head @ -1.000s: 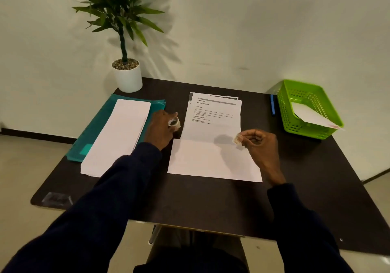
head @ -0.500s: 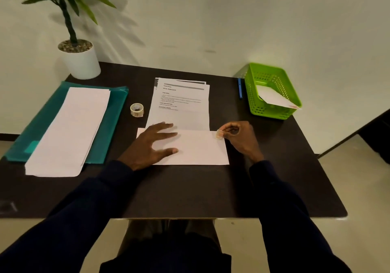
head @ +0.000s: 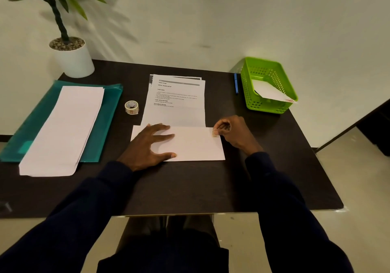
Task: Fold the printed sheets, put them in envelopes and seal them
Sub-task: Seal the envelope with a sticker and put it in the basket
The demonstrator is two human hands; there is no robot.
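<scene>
A white envelope (head: 196, 146) lies flat in the middle of the dark table (head: 190, 188). My left hand (head: 152, 146) rests on its left half, fingers spread and pressing down. My right hand (head: 232, 133) pinches a small piece of tape (head: 214, 133) at the envelope's top right corner. Behind the envelope sits a stack of printed sheets (head: 177, 101). A roll of tape (head: 131, 107) stands to their left. A pile of blank envelopes (head: 63, 129) lies on a teal folder (head: 105, 120) at the left.
A green basket (head: 272, 70) with one envelope in it stands at the back right, a blue pen (head: 236, 83) beside it. A potted plant (head: 71, 59) occupies the back left corner. The table's front edge runs close to my body.
My left hand let go of the tape roll, which now stands on the table, and moved onto the envelope. My right hand brought the tape piece to the envelope's corner.
</scene>
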